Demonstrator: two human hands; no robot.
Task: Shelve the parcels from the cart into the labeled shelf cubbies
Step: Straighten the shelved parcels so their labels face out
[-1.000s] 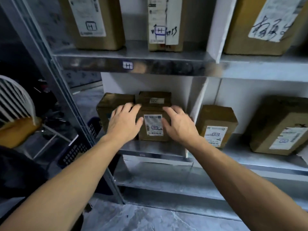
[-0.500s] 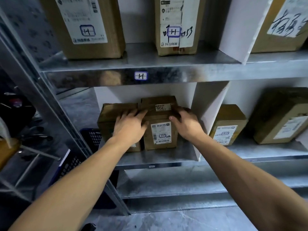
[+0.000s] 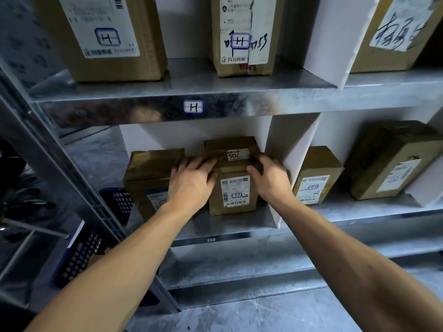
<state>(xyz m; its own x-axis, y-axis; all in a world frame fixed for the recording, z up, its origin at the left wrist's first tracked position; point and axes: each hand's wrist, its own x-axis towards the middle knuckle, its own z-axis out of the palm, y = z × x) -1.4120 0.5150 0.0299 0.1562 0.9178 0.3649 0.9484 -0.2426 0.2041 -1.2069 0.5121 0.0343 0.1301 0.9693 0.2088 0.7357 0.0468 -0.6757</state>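
A small brown parcel with a white label and a "705" sticker stands in the lower left cubby, on the metal shelf. My left hand lies flat against its left side, fingers stretched over the top edge and partly over the neighbouring brown parcel. My right hand grips its top right corner, thumb on the front and fingers curled behind. An "H" tag marks the shelf edge above.
A white divider stands close to the right of the parcel. Two more parcels sit in the cubby beyond it. Labelled boxes stand on the upper shelf. A blue basket is low at the left.
Both hands have pushed the parcel deeper into the cubby. My right hand has slid from its side to the top right corner. The view has moved closer and tilted up.
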